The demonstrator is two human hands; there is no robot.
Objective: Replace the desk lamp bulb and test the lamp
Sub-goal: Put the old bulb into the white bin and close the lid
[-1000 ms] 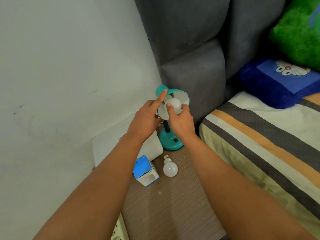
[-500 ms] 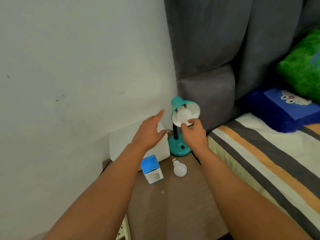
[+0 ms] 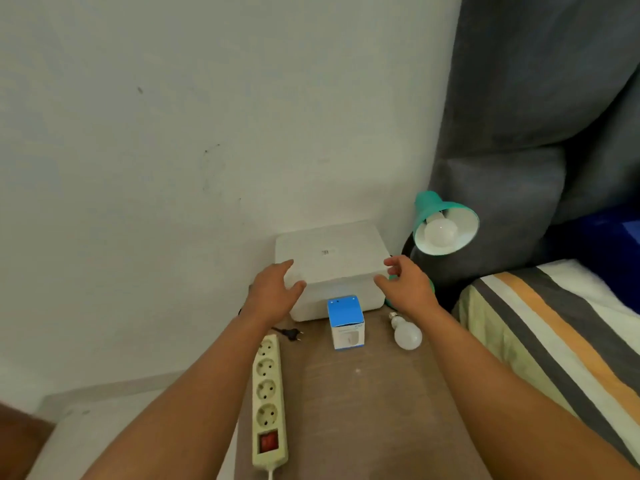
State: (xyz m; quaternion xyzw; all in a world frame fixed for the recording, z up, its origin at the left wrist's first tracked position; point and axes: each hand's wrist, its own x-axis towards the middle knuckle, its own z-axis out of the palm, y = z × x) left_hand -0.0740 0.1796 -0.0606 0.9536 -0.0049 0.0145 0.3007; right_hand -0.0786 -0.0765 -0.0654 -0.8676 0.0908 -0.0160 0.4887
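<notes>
Desk lamp (image 3: 440, 223) at back right of bedside table (image 3: 363, 410), bulb (image 3: 440, 232) seated in teal shade, unlit. Spare bulb (image 3: 408, 335) lying beside bulb carton (image 3: 346, 322). Plug (image 3: 292, 333) loose near power strip (image 3: 268, 400). Left hand (image 3: 273, 294) and right hand (image 3: 407, 287) spread, empty. Judged remaining: plugging in, testing.

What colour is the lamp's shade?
The lamp shade is teal outside and white inside, seen in the head view.

White box (image 3: 332, 258) blocks rear of nightstand (image 3: 363, 410), against wall. In front of box: bulb carton (image 3: 345, 323), loose bulb (image 3: 407, 334), black plug (image 3: 292, 334), power strip (image 3: 268, 396) along left edge. Bare wood nearer, right of strip.
</notes>
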